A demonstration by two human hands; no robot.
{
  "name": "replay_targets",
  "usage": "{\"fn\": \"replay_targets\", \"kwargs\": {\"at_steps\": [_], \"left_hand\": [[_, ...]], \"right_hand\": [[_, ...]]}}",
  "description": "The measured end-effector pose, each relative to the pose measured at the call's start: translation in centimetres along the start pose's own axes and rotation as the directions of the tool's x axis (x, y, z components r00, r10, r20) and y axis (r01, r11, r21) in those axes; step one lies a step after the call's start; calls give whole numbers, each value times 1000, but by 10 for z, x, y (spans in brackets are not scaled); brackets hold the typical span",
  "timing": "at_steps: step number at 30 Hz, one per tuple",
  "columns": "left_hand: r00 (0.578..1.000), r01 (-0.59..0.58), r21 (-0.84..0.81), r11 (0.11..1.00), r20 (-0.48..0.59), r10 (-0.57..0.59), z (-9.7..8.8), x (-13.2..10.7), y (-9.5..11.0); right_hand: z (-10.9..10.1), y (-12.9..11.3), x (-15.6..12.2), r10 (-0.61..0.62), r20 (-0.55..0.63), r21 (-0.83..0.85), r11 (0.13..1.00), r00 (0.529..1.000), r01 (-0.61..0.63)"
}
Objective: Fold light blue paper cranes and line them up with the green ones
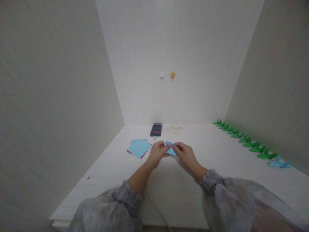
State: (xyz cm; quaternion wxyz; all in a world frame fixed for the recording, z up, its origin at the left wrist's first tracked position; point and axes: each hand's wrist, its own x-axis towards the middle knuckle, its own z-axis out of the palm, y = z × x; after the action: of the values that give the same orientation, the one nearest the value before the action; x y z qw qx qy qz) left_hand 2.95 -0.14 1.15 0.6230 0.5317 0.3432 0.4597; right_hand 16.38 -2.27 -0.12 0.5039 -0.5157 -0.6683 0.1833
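Note:
A partly folded piece of blue origami paper (172, 151) is held up between my two hands, just above the white table. My left hand (157, 154) pinches it from the left, thumb laid along the paper. From the right, my right hand (186, 154) grips its other side with thumb and fingers closed together. Pointed flaps stick up between the hands; the exact fold is too small to make out. Left of my left hand lies a loose stack of square paper sheets (139, 148), blue on top with red edges showing beneath.
Along the right wall runs a row of several green folded paper figures (249, 143), with a light blue one (280, 162) at the near end. A phone (156, 129) with a white cable (154, 203) lies at the back. An orange scrap (88, 178) is at left. Two hooks (172, 75) hang on the wall.

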Motion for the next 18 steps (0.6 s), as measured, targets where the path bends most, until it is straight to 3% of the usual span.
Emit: {"fn": "replay_targets", "kwargs": {"at_steps": [3,8,14,18], "left_hand": [[1000,14,27,1000,1,-14,0,-1,2],[996,-11,-53,999,91,15,-1,-1,1],[998,22,-161,987,55,-14,0,-2,4],[999,-12,-146,989,50,19,1,-2,5]], "right_hand": [[-1,1,0,9,-10,-13,1000,1000,-9],[-1,3,1,15,-18,-8,1000,1000,-15],[0,8,1,33,-45,27,999,998,-32],[0,6,0,41,-30,71,997,999,-39]]}}
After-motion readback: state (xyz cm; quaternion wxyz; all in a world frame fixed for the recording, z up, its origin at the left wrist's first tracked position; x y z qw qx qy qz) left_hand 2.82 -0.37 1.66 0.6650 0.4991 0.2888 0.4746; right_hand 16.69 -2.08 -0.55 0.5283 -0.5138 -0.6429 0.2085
